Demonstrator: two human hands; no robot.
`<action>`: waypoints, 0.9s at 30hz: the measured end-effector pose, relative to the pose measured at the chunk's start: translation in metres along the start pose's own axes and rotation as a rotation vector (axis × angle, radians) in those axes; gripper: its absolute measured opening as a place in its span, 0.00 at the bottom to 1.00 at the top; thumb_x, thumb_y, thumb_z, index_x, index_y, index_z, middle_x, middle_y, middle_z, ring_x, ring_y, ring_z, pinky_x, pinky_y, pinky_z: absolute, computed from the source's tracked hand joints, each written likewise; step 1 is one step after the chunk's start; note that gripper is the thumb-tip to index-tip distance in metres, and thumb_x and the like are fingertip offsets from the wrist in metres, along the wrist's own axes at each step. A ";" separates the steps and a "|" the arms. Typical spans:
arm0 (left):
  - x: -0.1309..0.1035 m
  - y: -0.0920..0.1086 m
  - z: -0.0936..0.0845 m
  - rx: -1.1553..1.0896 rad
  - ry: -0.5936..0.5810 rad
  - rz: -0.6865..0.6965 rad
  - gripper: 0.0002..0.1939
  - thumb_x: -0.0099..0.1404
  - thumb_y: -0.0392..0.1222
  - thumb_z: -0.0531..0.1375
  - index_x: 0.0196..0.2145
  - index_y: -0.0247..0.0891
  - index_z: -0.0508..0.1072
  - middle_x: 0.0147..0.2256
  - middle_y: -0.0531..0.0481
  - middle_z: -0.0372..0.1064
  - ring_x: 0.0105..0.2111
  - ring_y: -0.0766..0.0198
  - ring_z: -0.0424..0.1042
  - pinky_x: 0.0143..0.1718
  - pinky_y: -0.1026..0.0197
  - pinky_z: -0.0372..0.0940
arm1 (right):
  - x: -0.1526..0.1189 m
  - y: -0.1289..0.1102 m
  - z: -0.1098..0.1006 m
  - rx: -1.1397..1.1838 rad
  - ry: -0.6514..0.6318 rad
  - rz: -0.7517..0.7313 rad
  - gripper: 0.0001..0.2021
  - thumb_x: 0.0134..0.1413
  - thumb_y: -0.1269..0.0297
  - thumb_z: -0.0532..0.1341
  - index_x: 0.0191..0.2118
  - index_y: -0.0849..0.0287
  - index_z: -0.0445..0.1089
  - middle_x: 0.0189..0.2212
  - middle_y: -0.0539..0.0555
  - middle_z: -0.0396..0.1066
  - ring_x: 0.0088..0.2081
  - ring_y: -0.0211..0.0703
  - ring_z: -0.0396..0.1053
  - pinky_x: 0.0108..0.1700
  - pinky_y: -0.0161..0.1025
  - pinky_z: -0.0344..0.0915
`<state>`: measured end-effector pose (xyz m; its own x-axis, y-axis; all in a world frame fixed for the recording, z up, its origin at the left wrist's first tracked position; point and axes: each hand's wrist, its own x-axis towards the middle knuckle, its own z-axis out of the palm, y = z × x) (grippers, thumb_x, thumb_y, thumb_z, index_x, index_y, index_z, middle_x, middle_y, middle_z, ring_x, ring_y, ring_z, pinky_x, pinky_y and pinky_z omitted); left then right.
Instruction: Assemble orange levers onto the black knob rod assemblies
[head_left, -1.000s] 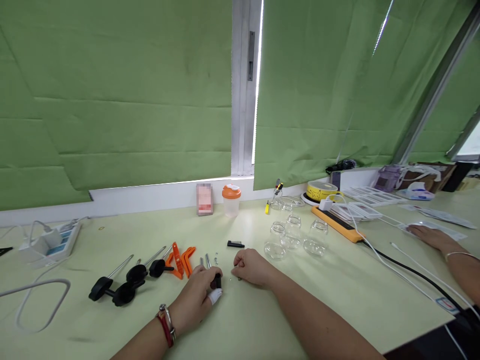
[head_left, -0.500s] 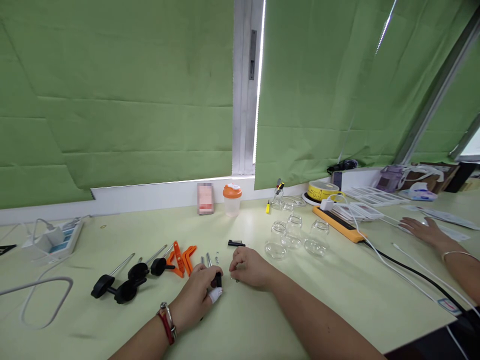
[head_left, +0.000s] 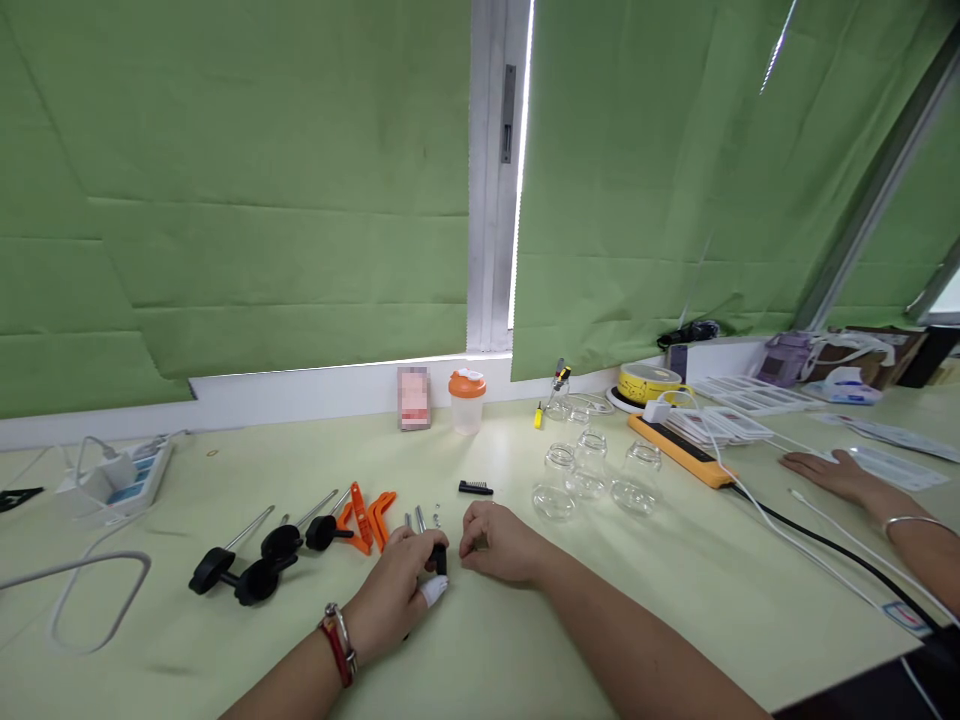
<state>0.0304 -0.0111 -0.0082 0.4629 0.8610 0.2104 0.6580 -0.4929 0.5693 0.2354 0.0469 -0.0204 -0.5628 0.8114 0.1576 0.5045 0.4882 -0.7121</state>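
Note:
My left hand, with a white wrap on its thumb, is closed around a small black plastic part low over the table. Two thin metal rods point away just beyond its fingers. Close on the right, my right hand has its fingertips pinched together; whatever they hold is hidden. Tiny shiny pieces lie between and beyond the hands. A black strip with a spring along it rests past my right knuckles.
To the left lie orange plastic pieces and black round-headed parts with metal rods. Several glass jars and an orange power strip stand right. An orange-lidded cup is behind. Another person's hand rests far right.
The other person's hand has shifted slightly left. A small shiny bit visible under my right fingertips before is out of sight. My left hand keeps its grip on the black part.

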 end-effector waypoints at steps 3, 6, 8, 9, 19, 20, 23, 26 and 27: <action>0.000 0.000 0.000 -0.008 0.004 -0.010 0.15 0.60 0.36 0.56 0.46 0.42 0.64 0.37 0.47 0.65 0.40 0.55 0.62 0.40 0.55 0.62 | -0.001 -0.002 -0.001 -0.005 -0.003 -0.001 0.05 0.41 0.69 0.66 0.28 0.55 0.77 0.35 0.51 0.66 0.38 0.40 0.66 0.42 0.36 0.62; 0.000 0.000 0.000 -0.009 0.001 -0.017 0.15 0.59 0.36 0.56 0.46 0.41 0.65 0.37 0.47 0.65 0.40 0.55 0.62 0.40 0.55 0.62 | -0.001 -0.003 -0.002 -0.012 -0.011 -0.005 0.05 0.41 0.69 0.66 0.28 0.55 0.77 0.35 0.51 0.66 0.38 0.40 0.66 0.43 0.36 0.62; 0.000 0.001 0.000 -0.006 -0.003 -0.012 0.15 0.59 0.35 0.56 0.45 0.41 0.65 0.36 0.47 0.66 0.40 0.55 0.62 0.40 0.55 0.61 | -0.001 -0.003 -0.002 -0.012 -0.012 -0.006 0.05 0.41 0.70 0.66 0.28 0.54 0.77 0.35 0.51 0.66 0.38 0.40 0.66 0.42 0.36 0.62; 0.000 0.002 -0.001 -0.002 -0.006 -0.008 0.15 0.59 0.35 0.56 0.45 0.41 0.65 0.36 0.47 0.66 0.40 0.55 0.62 0.40 0.55 0.61 | -0.001 -0.003 -0.002 -0.010 -0.012 -0.003 0.05 0.41 0.70 0.66 0.28 0.55 0.77 0.35 0.51 0.66 0.38 0.40 0.66 0.42 0.36 0.62; 0.001 0.005 -0.003 0.053 -0.031 0.038 0.08 0.57 0.33 0.55 0.36 0.41 0.67 0.33 0.50 0.66 0.38 0.57 0.61 0.38 0.58 0.59 | 0.000 0.000 -0.001 -0.012 -0.008 -0.013 0.04 0.41 0.70 0.65 0.27 0.55 0.77 0.35 0.51 0.67 0.37 0.40 0.66 0.41 0.35 0.62; 0.002 0.006 -0.003 0.051 -0.034 0.037 0.08 0.57 0.33 0.55 0.36 0.41 0.67 0.32 0.50 0.66 0.38 0.57 0.61 0.38 0.58 0.59 | 0.000 0.000 -0.001 -0.012 -0.008 -0.014 0.04 0.41 0.70 0.65 0.27 0.56 0.77 0.35 0.51 0.67 0.37 0.40 0.66 0.41 0.35 0.62; 0.002 0.006 -0.003 0.046 -0.039 0.029 0.06 0.58 0.34 0.55 0.34 0.41 0.68 0.31 0.51 0.65 0.37 0.57 0.61 0.38 0.58 0.59 | 0.001 0.001 -0.001 -0.014 -0.005 -0.024 0.04 0.41 0.71 0.65 0.27 0.56 0.76 0.35 0.51 0.67 0.38 0.40 0.66 0.41 0.35 0.62; 0.003 0.005 -0.003 0.042 -0.040 0.023 0.05 0.58 0.35 0.56 0.33 0.41 0.68 0.30 0.52 0.65 0.37 0.58 0.61 0.38 0.58 0.59 | 0.001 0.001 -0.001 -0.011 -0.015 -0.026 0.03 0.42 0.71 0.65 0.26 0.56 0.76 0.35 0.51 0.67 0.37 0.40 0.66 0.41 0.35 0.62; 0.003 0.005 -0.003 0.040 -0.040 0.025 0.04 0.58 0.35 0.56 0.32 0.41 0.68 0.30 0.52 0.65 0.36 0.58 0.61 0.39 0.58 0.59 | 0.001 0.001 -0.001 -0.009 -0.019 -0.027 0.03 0.42 0.71 0.65 0.26 0.56 0.76 0.34 0.51 0.67 0.37 0.40 0.66 0.40 0.35 0.62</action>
<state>0.0334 -0.0110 -0.0023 0.5021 0.8432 0.1922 0.6689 -0.5196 0.5316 0.2357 0.0482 -0.0204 -0.5887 0.7916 0.1636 0.4946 0.5128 -0.7018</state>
